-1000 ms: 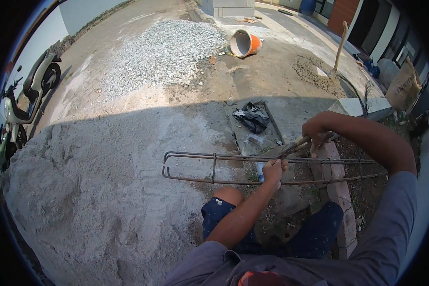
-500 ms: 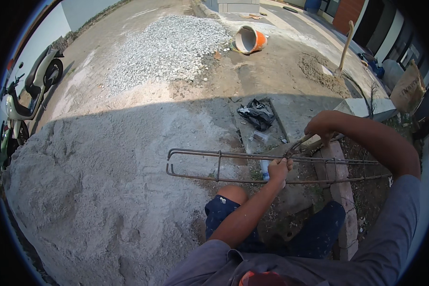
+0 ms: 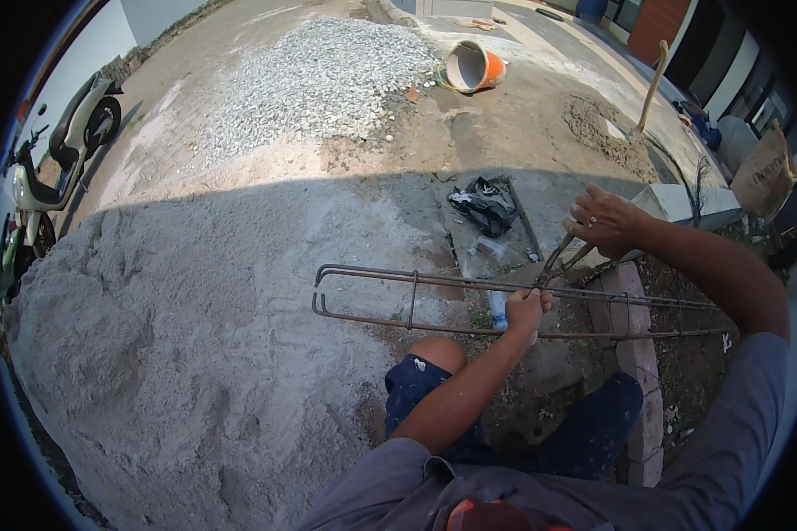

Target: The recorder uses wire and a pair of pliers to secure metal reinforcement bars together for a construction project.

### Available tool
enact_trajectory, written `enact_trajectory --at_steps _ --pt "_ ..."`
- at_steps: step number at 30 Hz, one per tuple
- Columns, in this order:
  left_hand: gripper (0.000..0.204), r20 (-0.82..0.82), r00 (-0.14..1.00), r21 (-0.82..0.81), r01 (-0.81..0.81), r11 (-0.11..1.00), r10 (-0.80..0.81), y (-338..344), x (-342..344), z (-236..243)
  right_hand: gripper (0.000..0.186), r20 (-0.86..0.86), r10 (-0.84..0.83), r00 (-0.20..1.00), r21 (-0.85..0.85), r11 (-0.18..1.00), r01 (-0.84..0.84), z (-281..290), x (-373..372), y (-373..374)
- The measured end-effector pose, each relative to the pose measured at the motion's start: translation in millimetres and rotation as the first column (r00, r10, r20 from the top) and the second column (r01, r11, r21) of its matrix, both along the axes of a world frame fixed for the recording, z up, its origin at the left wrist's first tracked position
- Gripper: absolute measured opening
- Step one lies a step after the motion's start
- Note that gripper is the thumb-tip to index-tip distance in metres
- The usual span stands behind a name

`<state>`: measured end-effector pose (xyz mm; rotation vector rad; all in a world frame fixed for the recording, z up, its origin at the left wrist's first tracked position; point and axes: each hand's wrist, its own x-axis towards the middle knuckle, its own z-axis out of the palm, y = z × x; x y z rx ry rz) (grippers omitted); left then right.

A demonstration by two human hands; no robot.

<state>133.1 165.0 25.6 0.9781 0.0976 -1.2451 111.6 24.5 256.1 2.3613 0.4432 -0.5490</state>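
My left hand [image 3: 527, 314] is closed on the long rusty rebar cage [image 3: 367, 274], which has hooked ends and cross ties and lies horizontally in front of me. Just beyond that hand, a pair of metal pincers [image 3: 547, 274] bites at the upper bars. My right hand [image 3: 602, 221] is on the pincers' upper handle, fingers curled and raised above the bars. Beneath the cage are a pale concrete block edge [image 3: 636, 372] and a small clear plastic bottle [image 3: 498, 311], partly hidden.
A sand pile [image 3: 150, 354] fills the left, with gravel [image 3: 310, 80] and a parked scooter [image 3: 62, 168] beyond. An orange bucket [image 3: 487, 71] lies tipped. A black plastic bag [image 3: 487, 203], long-handled tool [image 3: 653, 88], wet mortar [image 3: 602, 133] and brown sack [image 3: 762, 173] are ahead and right.
My right hand has risen and turned, with the pincers' handles now more upright. My left hand stays on the cage, and the whole view has shifted slightly.
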Motion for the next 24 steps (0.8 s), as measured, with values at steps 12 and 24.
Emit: enact_trajectory --at_steps 12,24 --pt "0.016 -0.019 1.0 -0.019 -0.008 1.0 0.008 -2 -3 -1 0.016 -0.455 -0.875 0.163 -0.284 0.316 0.905 -11 41 -8" --pt "0.014 -0.08 0.997 -0.05 -0.011 0.999 0.007 -3 -1 -8 0.046 -0.534 -0.846 -0.008 -0.316 0.19 0.929 -6 29 -10"
